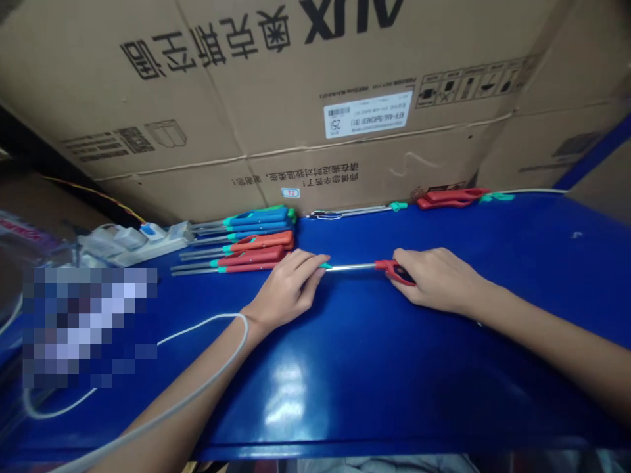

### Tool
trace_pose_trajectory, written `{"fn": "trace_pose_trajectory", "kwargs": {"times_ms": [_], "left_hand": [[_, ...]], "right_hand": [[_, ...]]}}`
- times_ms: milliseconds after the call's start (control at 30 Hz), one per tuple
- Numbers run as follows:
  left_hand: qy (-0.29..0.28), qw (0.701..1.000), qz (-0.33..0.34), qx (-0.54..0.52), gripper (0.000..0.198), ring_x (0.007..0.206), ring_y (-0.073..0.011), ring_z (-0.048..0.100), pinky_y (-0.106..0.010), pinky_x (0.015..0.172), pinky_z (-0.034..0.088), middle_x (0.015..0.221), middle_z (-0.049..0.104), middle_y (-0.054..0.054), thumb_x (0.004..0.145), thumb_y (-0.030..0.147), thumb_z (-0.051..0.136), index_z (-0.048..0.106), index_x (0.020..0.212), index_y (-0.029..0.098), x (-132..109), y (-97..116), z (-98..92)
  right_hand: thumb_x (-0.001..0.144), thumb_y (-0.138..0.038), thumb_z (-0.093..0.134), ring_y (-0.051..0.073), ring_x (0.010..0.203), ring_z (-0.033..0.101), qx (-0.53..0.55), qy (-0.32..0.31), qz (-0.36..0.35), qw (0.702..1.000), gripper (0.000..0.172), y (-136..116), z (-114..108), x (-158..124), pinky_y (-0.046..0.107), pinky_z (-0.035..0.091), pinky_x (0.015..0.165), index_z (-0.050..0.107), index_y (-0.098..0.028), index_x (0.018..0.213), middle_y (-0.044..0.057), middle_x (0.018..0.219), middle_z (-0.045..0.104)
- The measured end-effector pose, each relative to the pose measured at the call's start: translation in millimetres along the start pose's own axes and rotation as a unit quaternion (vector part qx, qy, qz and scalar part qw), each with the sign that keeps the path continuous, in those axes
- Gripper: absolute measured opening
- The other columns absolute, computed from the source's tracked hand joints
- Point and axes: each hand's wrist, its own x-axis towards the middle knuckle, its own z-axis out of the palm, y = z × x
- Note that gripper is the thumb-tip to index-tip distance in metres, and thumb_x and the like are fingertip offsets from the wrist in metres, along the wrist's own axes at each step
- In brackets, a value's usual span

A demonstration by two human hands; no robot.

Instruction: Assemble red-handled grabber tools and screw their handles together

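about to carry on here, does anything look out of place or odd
A white cable loops across the left forearm: odd, since it might snag; whether it touches, I can't tell. A pixelated patch at left hides what's there. Nothing else stands out.

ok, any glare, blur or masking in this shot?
Head view: bright glare on the glossy blue tabletop, toward its near edge; head view: pixel mosaic masks a patch at left, far-left edge smeared; head view: the red-handled lighter with thin metal tube is fairly clear, as is the upside-down print on the brown cardboard box.
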Motion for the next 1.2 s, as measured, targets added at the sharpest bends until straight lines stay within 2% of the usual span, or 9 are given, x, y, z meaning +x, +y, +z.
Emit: {"fn": "trace_pose_trajectory", "kwargs": {"times_ms": [233, 400, 500, 600, 667, 800, 967, 1100, 1200], "left_hand": [[0.028, 0.999, 0.022, -0.006, 0.028, 0.089, -0.0194, 0.062, -0.036, 0.080, 0.054, 0.100, 0.067, -0.011, 0.093, 0.013, 0.051, 0.059, 0.120, 0.015, 2.0, 1.9, -1.6], [0.031, 1.000, 0.005, -0.002, 0.028, 0.091, -0.0188, 0.063, -0.034, 0.083, 0.054, 0.101, 0.067, -0.010, 0.093, 0.013, 0.051, 0.059, 0.120, 0.016, 2.8, 3.6, -2.2], [0.052, 0.998, -0.016, -0.010, 0.028, 0.091, -0.0173, 0.064, -0.031, 0.083, 0.054, 0.101, 0.066, -0.009, 0.094, 0.013, 0.051, 0.059, 0.120, 0.016, 3.6, 7.5, -1.3], [0.073, 0.995, -0.048, -0.044, 0.027, 0.075, -0.0125, 0.062, -0.026, 0.073, 0.054, 0.091, 0.066, -0.005, 0.095, 0.014, 0.049, 0.061, 0.119, 0.017, 4.4, 12.7, 0.1], [0.083, 0.992, -0.063, -0.078, 0.027, 0.065, -0.0090, 0.059, -0.022, 0.066, 0.053, 0.087, 0.065, -0.004, 0.095, 0.014, 0.048, 0.061, 0.119, 0.018, 5.0, 16.0, 0.7], [0.103, 0.986, -0.071, -0.111, 0.028, 0.061, -0.0067, 0.056, -0.020, 0.062, 0.051, 0.088, 0.064, -0.003, 0.095, 0.013, 0.049, 0.062, 0.119, 0.018, 6.2, 21.0, 0.6], [0.106, 0.984, -0.077, -0.119, 0.027, 0.058, -0.0057, 0.055, -0.019, 0.060, 0.050, 0.086, 0.064, -0.003, 0.094, 0.012, 0.049, 0.064, 0.116, 0.016, 6.7, 21.4, 0.3], [0.107, 0.983, -0.085, -0.124, 0.025, 0.056, -0.0058, 0.055, -0.018, 0.058, 0.050, 0.083, 0.064, -0.002, 0.094, 0.012, 0.050, 0.065, 0.114, 0.016, 6.7, 19.3, 0.3], [0.102, 0.983, -0.087, -0.129, 0.025, 0.055, -0.0059, 0.055, -0.018, 0.058, 0.050, 0.083, 0.065, -0.002, 0.094, 0.013, 0.050, 0.065, 0.113, 0.016, 6.7, 19.4, 0.2]], "right_hand": [[0.095, -0.032, 0.042, 0.021, 0.058, 0.061, 0.043, -0.050, 0.007, 0.998, 0.017, 2.8, 1.6, -3.2, 0.027, 0.022, 0.049, 0.051, -0.017, 0.094, 0.008, 0.074, 0.069], [0.096, -0.028, 0.040, 0.018, 0.051, 0.055, 0.070, -0.043, -0.056, 0.995, 0.015, 5.5, 1.2, -4.7, 0.027, 0.024, 0.050, 0.050, -0.019, 0.103, 0.003, 0.066, 0.065], [0.098, -0.030, 0.038, 0.018, 0.051, 0.055, 0.077, -0.015, -0.077, 0.994, 0.019, 8.1, 2.1, -7.1, 0.027, 0.024, 0.051, 0.054, -0.021, 0.101, 0.003, 0.063, 0.063], [0.099, -0.033, 0.041, 0.018, 0.053, 0.056, 0.091, 0.010, -0.080, 0.993, 0.021, 10.0, 4.1, -9.7, 0.027, 0.026, 0.052, 0.057, -0.022, 0.105, 0.002, 0.062, 0.063], [0.099, -0.034, 0.041, 0.018, 0.056, 0.059, 0.103, 0.019, -0.089, 0.990, 0.022, 10.4, 5.5, -10.7, 0.026, 0.030, 0.055, 0.059, -0.022, 0.107, 0.002, 0.067, 0.066], [0.099, -0.031, 0.042, 0.020, 0.069, 0.064, 0.097, 0.042, -0.106, 0.989, 0.025, 9.6, 8.3, -11.4, 0.029, 0.041, 0.066, 0.061, -0.019, 0.110, 0.007, 0.085, 0.069], [0.098, -0.024, 0.045, 0.022, 0.079, 0.067, 0.094, 0.115, -0.137, 0.979, 0.032, 6.1, 16.2, -11.4, 0.031, 0.049, 0.069, 0.055, -0.013, 0.126, 0.011, 0.091, 0.069], [0.099, -0.030, 0.043, 0.023, 0.082, 0.067, 0.077, 0.183, -0.171, 0.965, 0.030, 1.9, 23.9, -9.7, 0.034, 0.052, 0.071, 0.061, -0.011, 0.113, 0.014, 0.092, 0.069], [0.100, -0.027, 0.040, 0.023, 0.080, 0.067, 0.052, 0.210, -0.186, 0.959, 0.030, 0.8, 24.7, -8.4, 0.034, 0.052, 0.071, 0.063, -0.010, 0.106, 0.014, 0.090, 0.070]]}}
